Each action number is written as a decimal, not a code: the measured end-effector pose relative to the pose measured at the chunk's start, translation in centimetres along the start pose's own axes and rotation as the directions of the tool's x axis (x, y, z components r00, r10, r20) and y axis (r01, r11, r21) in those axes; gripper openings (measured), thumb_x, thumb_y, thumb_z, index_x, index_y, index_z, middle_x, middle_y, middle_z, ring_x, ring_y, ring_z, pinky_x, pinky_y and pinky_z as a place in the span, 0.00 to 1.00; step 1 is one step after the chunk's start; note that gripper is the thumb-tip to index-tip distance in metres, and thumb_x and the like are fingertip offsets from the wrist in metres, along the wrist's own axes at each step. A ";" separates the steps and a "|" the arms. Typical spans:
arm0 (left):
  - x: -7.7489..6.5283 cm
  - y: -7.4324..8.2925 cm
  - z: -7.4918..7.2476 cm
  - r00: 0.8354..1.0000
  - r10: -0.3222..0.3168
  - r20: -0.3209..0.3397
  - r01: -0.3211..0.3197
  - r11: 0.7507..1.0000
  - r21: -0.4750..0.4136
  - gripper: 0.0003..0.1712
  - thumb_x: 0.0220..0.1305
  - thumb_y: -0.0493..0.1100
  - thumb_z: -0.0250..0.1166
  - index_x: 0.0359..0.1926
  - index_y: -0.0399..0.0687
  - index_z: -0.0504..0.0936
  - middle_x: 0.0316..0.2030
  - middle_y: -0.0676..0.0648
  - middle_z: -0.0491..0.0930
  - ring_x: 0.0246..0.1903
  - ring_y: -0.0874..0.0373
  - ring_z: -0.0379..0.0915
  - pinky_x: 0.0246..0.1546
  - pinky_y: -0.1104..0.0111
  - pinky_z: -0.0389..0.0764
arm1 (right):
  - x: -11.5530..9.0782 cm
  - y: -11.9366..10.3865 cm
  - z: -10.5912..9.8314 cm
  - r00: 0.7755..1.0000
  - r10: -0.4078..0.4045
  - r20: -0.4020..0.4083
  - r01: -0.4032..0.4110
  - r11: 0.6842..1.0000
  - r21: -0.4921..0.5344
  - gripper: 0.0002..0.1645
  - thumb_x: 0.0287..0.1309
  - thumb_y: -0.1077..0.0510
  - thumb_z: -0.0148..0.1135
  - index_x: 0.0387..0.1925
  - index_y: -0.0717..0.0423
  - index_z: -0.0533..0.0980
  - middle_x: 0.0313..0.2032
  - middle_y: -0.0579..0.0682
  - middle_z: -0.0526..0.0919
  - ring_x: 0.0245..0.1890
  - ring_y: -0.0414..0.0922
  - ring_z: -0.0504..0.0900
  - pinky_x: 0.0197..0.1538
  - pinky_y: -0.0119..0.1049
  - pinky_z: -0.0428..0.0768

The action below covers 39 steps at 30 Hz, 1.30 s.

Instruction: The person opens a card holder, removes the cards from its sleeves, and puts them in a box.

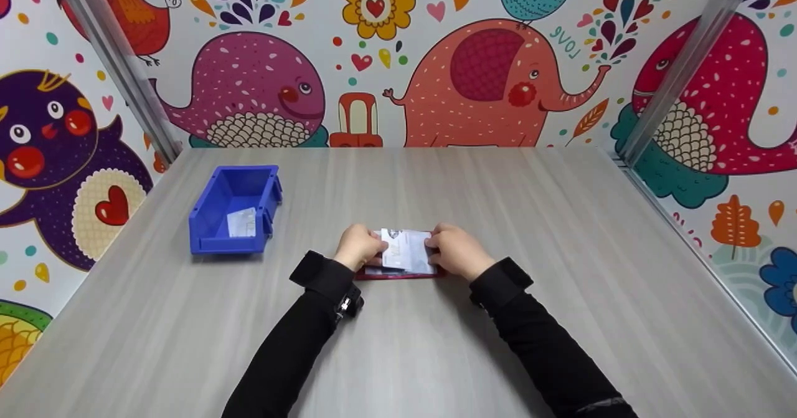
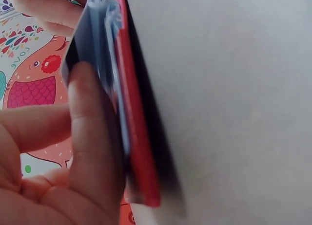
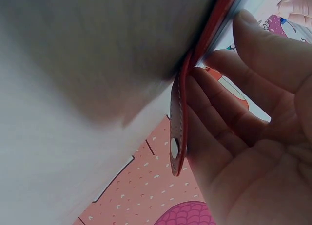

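In the head view a red card holder (image 1: 405, 276) lies opened at the middle of the table, its clear plastic sleeves (image 1: 420, 253) facing up. My left hand (image 1: 359, 245) pinches a white card (image 1: 393, 253) over the left part of the sleeves. From the other side my right hand (image 1: 462, 253) grips the holder's right edge. The right wrist view shows the thumb (image 3: 248, 28) on the sleeves and the other fingers behind the red cover, beside a strap with a metal snap (image 3: 174, 148). Seen edge-on in the left wrist view, the sleeves (image 2: 100, 35) stand between card and cover.
A blue plastic bin (image 1: 233, 243) stands on the table (image 1: 535, 200) to the left, with a white card (image 1: 241, 223) inside it. Walls printed with cartoon animals (image 1: 479, 88) enclose the table at the back and sides.
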<state>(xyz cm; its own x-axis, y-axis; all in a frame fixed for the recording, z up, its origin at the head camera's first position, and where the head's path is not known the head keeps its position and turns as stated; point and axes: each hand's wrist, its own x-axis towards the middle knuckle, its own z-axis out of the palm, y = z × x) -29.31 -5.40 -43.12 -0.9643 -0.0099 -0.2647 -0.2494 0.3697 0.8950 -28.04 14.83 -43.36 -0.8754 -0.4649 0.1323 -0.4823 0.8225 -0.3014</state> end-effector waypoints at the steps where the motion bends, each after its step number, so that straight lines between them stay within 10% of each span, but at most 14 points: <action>1: 0.0 0.0 0.0 1.000 -0.001 -0.001 0.001 1.000 -0.003 0.06 0.57 0.27 0.64 0.35 0.30 0.75 0.31 0.44 0.72 0.19 0.60 0.73 0.19 0.76 0.78 | 0.0 0.0 0.0 1.000 0.002 0.001 -0.002 1.000 0.001 0.14 0.50 0.65 0.74 0.41 0.64 0.85 0.41 0.59 0.80 0.42 0.56 0.79 0.49 0.47 0.78; 39: 0.0 -0.9 -1.4 1.000 0.014 -0.014 -0.014 0.999 -0.032 0.05 0.60 0.28 0.63 0.37 0.30 0.76 0.31 0.44 0.74 0.25 0.57 0.76 0.24 0.72 0.81 | 0.0 0.1 -0.1 0.998 -0.056 -0.003 0.056 0.998 -0.041 0.11 0.50 0.65 0.73 0.39 0.63 0.85 0.40 0.60 0.80 0.41 0.56 0.80 0.48 0.48 0.78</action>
<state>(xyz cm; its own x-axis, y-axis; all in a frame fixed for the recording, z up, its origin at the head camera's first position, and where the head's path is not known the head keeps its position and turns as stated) -29.22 -7.06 -43.40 -0.9687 -0.0176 -0.2475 -0.2386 0.3397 0.9098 -28.06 14.97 -43.33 -0.8470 -0.5093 0.1520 -0.5315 0.8079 -0.2546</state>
